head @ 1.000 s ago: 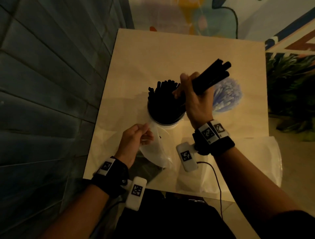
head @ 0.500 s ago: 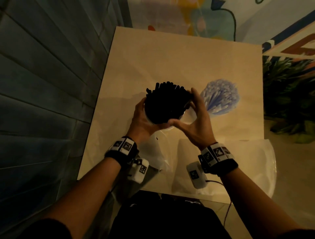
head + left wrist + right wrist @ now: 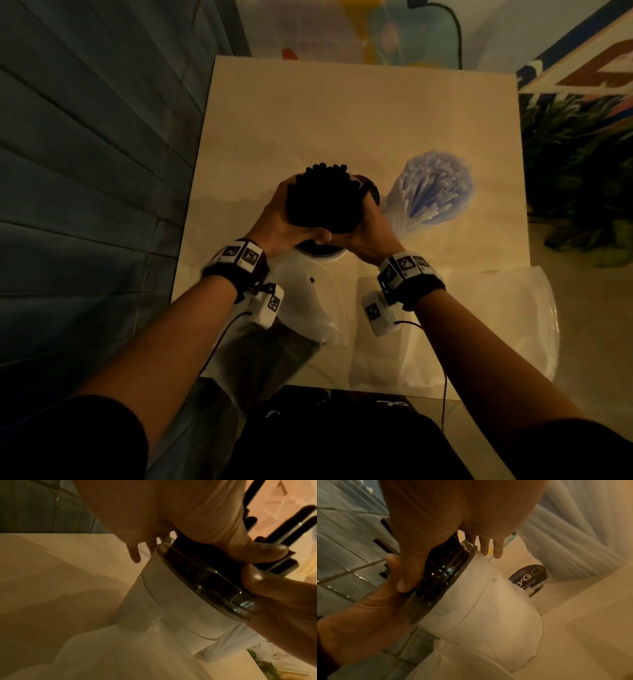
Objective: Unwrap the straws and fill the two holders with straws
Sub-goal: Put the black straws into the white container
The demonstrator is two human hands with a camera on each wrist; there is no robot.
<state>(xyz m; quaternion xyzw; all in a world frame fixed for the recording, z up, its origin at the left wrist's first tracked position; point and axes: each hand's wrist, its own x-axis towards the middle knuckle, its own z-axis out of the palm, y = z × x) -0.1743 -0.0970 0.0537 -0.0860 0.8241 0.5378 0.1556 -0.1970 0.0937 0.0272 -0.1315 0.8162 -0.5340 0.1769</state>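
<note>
Black straws (image 3: 323, 198) sit bunched upright in the clear-rimmed white holder (image 3: 173, 601) near the middle of the tabletop (image 3: 342, 113). Both hands wrap the bundle just above the rim: left hand (image 3: 274, 226) on its left side, right hand (image 3: 371, 231) on its right, fingers curled round the straws, thumbs meeting at the near side. Blue-and-white straws (image 3: 433, 186) fan out of the second holder just right of it. Empty plastic wrappers (image 3: 479, 329) lie along the near edge.
</note>
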